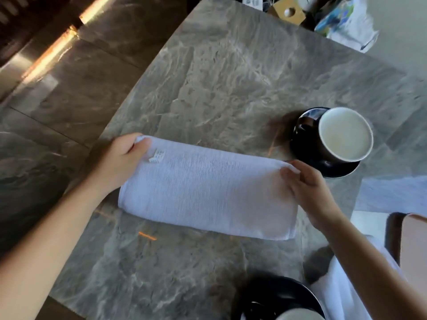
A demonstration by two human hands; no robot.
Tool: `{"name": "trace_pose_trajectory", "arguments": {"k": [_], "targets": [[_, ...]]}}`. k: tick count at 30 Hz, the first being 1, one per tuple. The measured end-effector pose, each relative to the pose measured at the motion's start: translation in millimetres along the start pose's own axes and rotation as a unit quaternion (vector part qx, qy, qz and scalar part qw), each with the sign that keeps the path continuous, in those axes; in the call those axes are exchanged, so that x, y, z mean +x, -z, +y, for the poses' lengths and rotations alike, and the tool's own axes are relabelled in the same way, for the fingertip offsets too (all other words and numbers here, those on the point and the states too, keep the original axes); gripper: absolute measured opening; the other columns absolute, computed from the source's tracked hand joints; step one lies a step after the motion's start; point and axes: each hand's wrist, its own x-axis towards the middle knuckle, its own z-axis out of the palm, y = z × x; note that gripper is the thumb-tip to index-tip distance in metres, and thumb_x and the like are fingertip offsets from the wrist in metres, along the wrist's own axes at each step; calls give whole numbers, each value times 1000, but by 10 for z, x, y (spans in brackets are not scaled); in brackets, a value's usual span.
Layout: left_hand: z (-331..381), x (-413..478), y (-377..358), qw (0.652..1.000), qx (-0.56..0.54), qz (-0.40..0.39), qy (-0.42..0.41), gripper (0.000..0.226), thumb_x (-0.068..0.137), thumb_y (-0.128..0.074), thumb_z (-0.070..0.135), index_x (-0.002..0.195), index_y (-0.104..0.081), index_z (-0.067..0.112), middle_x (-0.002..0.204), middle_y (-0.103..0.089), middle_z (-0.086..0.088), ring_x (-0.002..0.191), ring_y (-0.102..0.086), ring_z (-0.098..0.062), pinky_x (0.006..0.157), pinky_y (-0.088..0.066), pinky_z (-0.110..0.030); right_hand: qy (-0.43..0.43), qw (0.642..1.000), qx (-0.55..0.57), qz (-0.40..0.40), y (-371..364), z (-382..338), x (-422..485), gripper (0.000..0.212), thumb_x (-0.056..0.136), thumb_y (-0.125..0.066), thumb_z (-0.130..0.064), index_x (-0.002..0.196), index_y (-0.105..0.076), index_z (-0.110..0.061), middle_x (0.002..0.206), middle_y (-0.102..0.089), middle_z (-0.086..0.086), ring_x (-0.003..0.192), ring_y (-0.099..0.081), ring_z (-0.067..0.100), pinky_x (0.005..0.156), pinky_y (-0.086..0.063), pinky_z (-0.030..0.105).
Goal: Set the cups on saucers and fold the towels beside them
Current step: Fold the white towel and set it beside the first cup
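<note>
Towel [208, 190] lies half-folded on the table [208, 77] just beside the cup [346, 135] on its saucer [332, 168], left grip [124, 155] and right grip [307, 188] each pinching a far corner; soft, light, limp, so take it by the corners, taut.

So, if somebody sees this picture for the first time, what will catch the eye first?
First the white towel, folded into a long band in the middle of the grey marble table, with the left hand gripping its far left corner and the right hand pinching its far right corner. Next the black cup with a white inside, standing on a black saucer just beyond the right hand.
</note>
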Motion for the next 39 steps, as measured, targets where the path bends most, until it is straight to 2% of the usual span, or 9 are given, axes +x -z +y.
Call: {"name": "trace_pose_trajectory", "arguments": {"k": [10, 17, 21, 24, 28, 32, 35, 37, 39], "targets": [[-186, 94, 14, 994, 85, -67, -22, 42, 94, -48, 19, 55, -33, 19, 51, -27, 7, 42, -29, -5, 40, -18, -18, 1, 991, -134, 7, 15, 26, 57, 22, 87, -50, -6, 81, -65, -22, 69, -65, -9, 62, -58, 0, 56, -45, 25], [-131, 44, 16, 991, 110, -71, -34, 38, 92, -51, 19, 56, -39, 22, 46, -27, 10, 40, -33, -5, 40, -21, -16, 25, 982, -189, 7, 15, 6, 26, 26, 83, -52, 0, 80, -62, -24, 74, -63, -7, 68, -56, 0, 52, -41, 9], [-91, 48, 1, 988, 142, -31, -52, 35, 93, -49, 19, 65, -46, -2, 50, -31, 0, 44, -31, -9, 42, -20, -21, 25, 981, -184, 48, -6, 37, -5, 21, 84, -52, -3, 77, -60, -22, 67, -60, -5, 62, -52, 2, 49, -39, 11], [-79, 72, 0, 987, 151, -17, -58, 40, 93, -49, 22, 63, -41, -3, 50, -32, -3, 46, -26, -10, 44, -19, -22, 20, 978, -198, 70, -21, 29, -31, 19, 85, -53, -6, 77, -58, -22, 66, -59, -5, 61, -52, 2, 49, -38, 12], [-97, 81, 6, 982, 181, -32, -34, 40, 88, -56, 29, 61, -40, 4, 51, -36, -5, 49, -32, -22, 51, -25, -31, 7, 953, -298, 56, -41, -77, -114, 13, 84, -59, -20, 95, -55, -24, 77, -60, 0, 71, -56, 22, 60, -45, 34], [63, -100, 20, 970, 189, 109, -106, 13, 84, -56, 23, 95, -56, 15, 91, -55, 1, 77, -53, -18, 71, -43, -31, 127, 906, -388, 110, -58, -295, -273, 32, 80, -57, -36, 109, -58, -22, 107, -49, 0, 95, -47, 23, 80, -42, 34], [211, -299, -258, 961, 165, 4, -221, 23, 87, -47, 22, 106, -58, 16, 108, -61, 5, 100, -56, -13, 91, -40, -23, 235, 884, -404, -14, -474, -390, -365, 49, 85, -48, -43, 126, -55, -18, 136, -49, 6, 124, -42, 25, 106, -32, 31], [183, -424, -502, 931, 251, -90, -247, 39, 89, -44, 32, 123, -55, 17, 130, -58, 1, 123, -47, -14, 107, -28, -27, 261, 841, -457, -125, -841, -322, -377, 68, 89, -40, -50, 145, -34, -11, 156, -26, 8, 145, -22, 26, 118, -20, 42], [54, -479, -622, 884, 384, -135, -232, 57, 90, -37, 43, 140, -39, 15, 151, -37, 0, 142, -28, -17, 115, -17, -40, 265, 802, -510, -165, -1021, -173, -341, 78, 92, -33, -54, 149, -15, -4, 159, -8, 11, 148, -5, 27, 119, -14, 47]]}}
